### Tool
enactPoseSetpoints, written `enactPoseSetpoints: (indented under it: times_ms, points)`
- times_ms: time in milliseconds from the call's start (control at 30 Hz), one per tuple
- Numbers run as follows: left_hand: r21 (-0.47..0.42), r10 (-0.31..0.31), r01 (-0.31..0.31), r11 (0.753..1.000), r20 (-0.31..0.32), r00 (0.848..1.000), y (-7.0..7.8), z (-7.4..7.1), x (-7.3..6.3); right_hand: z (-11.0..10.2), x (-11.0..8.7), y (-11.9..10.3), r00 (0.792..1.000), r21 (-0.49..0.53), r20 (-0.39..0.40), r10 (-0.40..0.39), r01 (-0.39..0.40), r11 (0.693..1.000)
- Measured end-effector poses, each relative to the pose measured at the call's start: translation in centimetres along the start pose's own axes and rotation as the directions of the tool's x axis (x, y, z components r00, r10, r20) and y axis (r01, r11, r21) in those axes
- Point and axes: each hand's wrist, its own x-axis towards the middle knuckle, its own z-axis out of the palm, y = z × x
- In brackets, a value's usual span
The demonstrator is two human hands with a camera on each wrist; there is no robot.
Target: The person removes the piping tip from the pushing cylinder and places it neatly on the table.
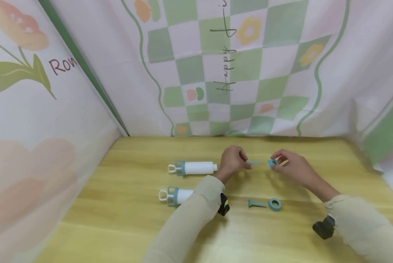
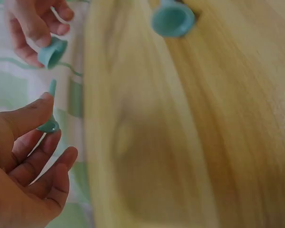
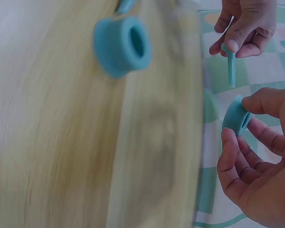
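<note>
My left hand (image 1: 234,160) pinches a thin teal pin (image 3: 231,71) by its wider end, between thumb and fingertips. Its narrow tip points toward my right hand (image 1: 293,168). That hand grips a teal flanged ring (image 3: 235,116) between thumb and fingers, tilted on edge. A small gap separates the pin's tip from the ring, and both are held up off the table. Nearer to me, a second teal pin (image 1: 257,204) with a flared head lies on the table, beside a second flanged ring (image 1: 275,199).
Two white cylinders, a far one (image 1: 199,167) and a near one (image 1: 184,196), lie on the wooden table (image 1: 117,226), each with a teal collar and white loop handle at its left end. My left sleeve (image 1: 196,204) partly covers the near one. Printed cloth (image 1: 186,69) hangs behind.
</note>
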Motion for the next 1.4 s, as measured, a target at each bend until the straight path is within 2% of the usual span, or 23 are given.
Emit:
enactPoseSetpoints:
  times_ms: [100, 233, 500, 667, 833, 1067, 1200, 1400]
  points:
    - [0.045, -0.054, 0.055, 0.997, -0.013, 0.998, -1.1, 0.7, 0.2, 0.9, 0.4, 0.3, 1.0, -0.029, 0.021, 0.005, -0.005, 1.0]
    - [0.078, -0.067, 0.068, 0.995, -0.016, 0.998, -1.8, 1.4, 0.3, 1.7, 0.7, 0.5, 0.999, -0.043, 0.035, 0.008, -0.007, 0.999]
    - [0.132, -0.108, 0.109, 0.985, -0.017, 0.994, -1.9, 2.3, 0.4, 2.4, 1.1, 1.4, 0.998, -0.126, 0.06, -0.007, 0.014, 0.992]
    - [0.172, -0.135, 0.138, 0.975, -0.027, 0.99, -2.0, 2.8, 0.3, 2.7, 1.1, 1.7, 0.998, -0.14, 0.066, -0.016, 0.025, 0.99]
    - [0.181, -0.128, 0.132, 0.974, -0.035, 0.991, -2.2, 3.1, 0.3, 2.8, 1.2, 1.7, 0.996, -0.149, 0.083, -0.027, 0.039, 0.988]
    - [0.228, -0.085, 0.09, 0.969, -0.033, 0.996, -2.3, 3.5, 0.4, 2.9, 1.1, 1.3, 0.994, -0.208, 0.084, -0.063, 0.08, 0.975]
    - [0.231, -0.057, 0.064, 0.971, -0.034, 0.998, -2.3, 3.7, 0.4, 2.9, 1.1, 1.1, 0.995, -0.217, 0.079, -0.057, 0.073, 0.973]
    - [0.2, -0.052, 0.06, 0.978, -0.046, 0.998, -2.4, 3.9, 0.4, 2.8, 0.9, 1.2, 0.997, -0.205, 0.075, -0.033, 0.048, 0.978]
